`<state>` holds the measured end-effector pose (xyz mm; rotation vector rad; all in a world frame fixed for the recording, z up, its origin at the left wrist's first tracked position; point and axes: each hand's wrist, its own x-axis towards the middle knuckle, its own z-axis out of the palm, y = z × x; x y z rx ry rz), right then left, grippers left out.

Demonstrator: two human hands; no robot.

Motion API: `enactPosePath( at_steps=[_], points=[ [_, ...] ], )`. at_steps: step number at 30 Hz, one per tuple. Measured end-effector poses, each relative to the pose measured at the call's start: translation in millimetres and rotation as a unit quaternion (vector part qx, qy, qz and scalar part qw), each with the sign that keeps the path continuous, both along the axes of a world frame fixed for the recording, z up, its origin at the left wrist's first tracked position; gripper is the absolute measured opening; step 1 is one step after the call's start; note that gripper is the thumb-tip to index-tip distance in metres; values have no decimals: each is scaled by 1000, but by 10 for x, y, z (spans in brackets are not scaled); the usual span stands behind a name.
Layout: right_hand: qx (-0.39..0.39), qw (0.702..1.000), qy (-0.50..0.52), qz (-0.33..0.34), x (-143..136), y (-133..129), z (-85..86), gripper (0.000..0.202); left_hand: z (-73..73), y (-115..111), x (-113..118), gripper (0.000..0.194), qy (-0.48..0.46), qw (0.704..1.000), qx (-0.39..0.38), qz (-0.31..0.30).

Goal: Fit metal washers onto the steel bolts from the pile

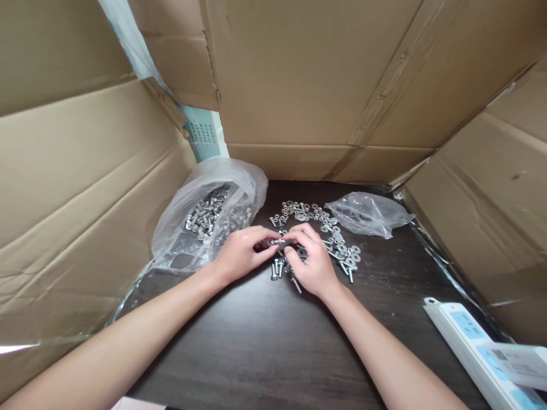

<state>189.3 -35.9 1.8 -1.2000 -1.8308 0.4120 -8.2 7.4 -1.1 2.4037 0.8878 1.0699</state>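
Between my two hands is a small metal bolt (277,242), held level above the dark table. My left hand (245,250) pinches its left end between thumb and fingertips. The fingers of my right hand (310,259) are curled around the right end, where small parts are too tiny to make out. Loose bolts (277,268) lie just below the hands. Washers, nuts and more bolts (350,259) spread in an arc behind and to the right of my right hand.
An open clear plastic bag (209,216) full of bolts stands at the left. A flat plastic bag (370,213) lies at the back right. A white power strip (478,347) runs along the right. Cardboard walls (307,74) enclose the dark table (239,353).
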Motion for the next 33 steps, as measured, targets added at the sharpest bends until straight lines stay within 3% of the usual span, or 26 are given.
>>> enactPosePath(
  at_steps=[20,33],
  points=[
    [18,1000,14,6,-2,-14,14,22,-16,5,-6,14,-7,1000,2,3],
    [-7,1000,-2,14,-2,13,-21,8,22,-23,11,13,-21,999,32,-9]
  ],
)
